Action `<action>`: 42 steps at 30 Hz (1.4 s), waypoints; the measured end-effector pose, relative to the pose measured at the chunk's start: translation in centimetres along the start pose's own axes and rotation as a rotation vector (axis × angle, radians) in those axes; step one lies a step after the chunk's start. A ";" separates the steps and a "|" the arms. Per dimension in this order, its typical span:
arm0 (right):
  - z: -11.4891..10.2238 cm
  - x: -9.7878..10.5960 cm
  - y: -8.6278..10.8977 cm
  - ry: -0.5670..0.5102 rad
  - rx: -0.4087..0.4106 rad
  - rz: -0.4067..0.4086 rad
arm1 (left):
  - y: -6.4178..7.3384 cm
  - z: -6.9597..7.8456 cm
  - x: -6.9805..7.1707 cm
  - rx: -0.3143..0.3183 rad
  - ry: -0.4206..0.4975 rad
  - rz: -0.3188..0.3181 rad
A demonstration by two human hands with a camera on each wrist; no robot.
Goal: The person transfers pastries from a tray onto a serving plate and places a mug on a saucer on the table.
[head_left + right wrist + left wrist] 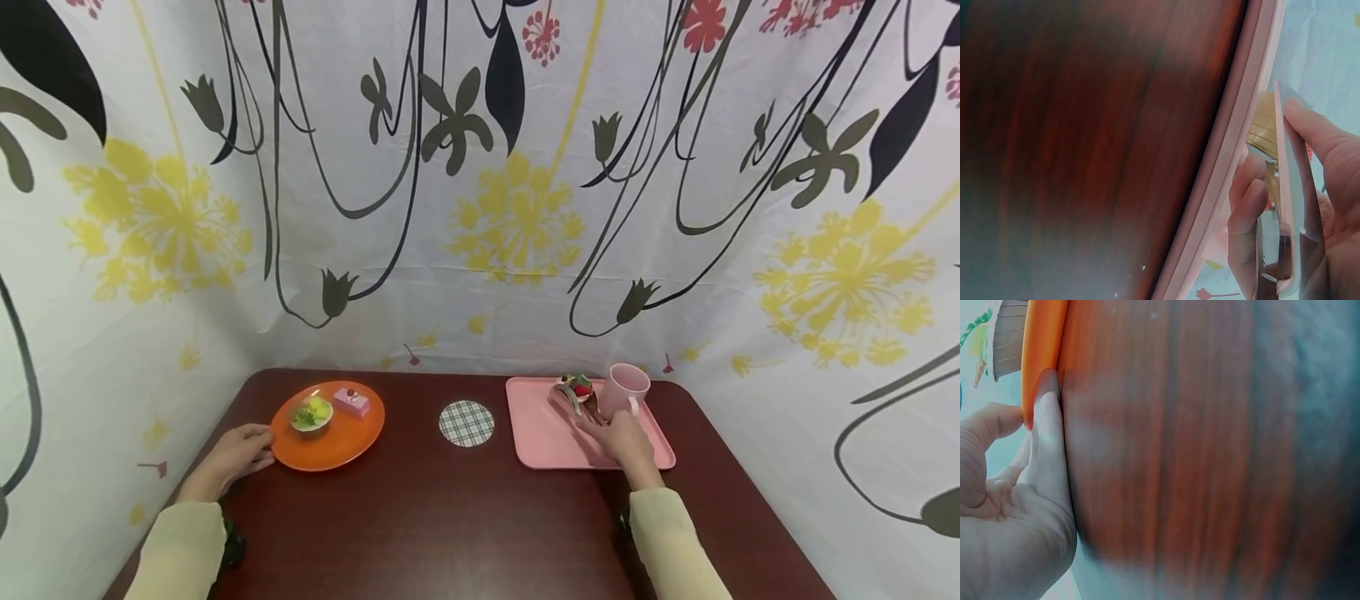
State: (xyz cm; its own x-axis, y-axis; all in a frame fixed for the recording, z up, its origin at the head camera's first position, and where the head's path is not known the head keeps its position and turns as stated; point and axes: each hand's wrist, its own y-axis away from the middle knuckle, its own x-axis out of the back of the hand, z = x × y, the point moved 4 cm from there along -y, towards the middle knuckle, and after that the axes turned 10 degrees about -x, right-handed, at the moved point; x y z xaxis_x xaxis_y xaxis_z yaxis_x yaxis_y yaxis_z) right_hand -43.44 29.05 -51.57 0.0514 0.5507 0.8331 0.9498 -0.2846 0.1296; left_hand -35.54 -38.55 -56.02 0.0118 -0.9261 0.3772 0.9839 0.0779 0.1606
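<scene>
At the left, an orange plate [322,454] carries a small cup of green and yellow food [311,414] and a pink cake piece [351,402]. My left hand [232,458] pinches the plate's near-left rim; the left wrist view shows the thumb [1007,419] above and fingers underneath. Over the pink tray [542,446], my right hand [624,437] grips metal tongs [1297,194], thumb on one arm and curled fingers on the other. The tongs' ends reach around a small dessert with red and green topping [577,385], partly hidden behind them.
A pink mug [626,387] stands at the tray's back right, close beside my right hand. Between plate and tray lies a round checked coaster [467,423]. Patterned cloth [480,317] rises along the back and sides of the dark wooden table [435,525].
</scene>
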 end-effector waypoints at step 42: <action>0.3 -0.1 0.7 0.021 -0.001 0.080 | 1.0 1.0 -0.4 -0.043 -0.026 -0.006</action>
State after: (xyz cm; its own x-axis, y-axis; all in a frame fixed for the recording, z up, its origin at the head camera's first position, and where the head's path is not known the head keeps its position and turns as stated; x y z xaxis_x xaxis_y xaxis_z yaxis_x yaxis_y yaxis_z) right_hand -42.67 29.05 -51.73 0.1201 0.5094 0.8521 0.9428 -0.3275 0.0629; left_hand -34.72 -37.76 -55.13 0.0018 -0.9163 0.4004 0.9907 0.0562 0.1241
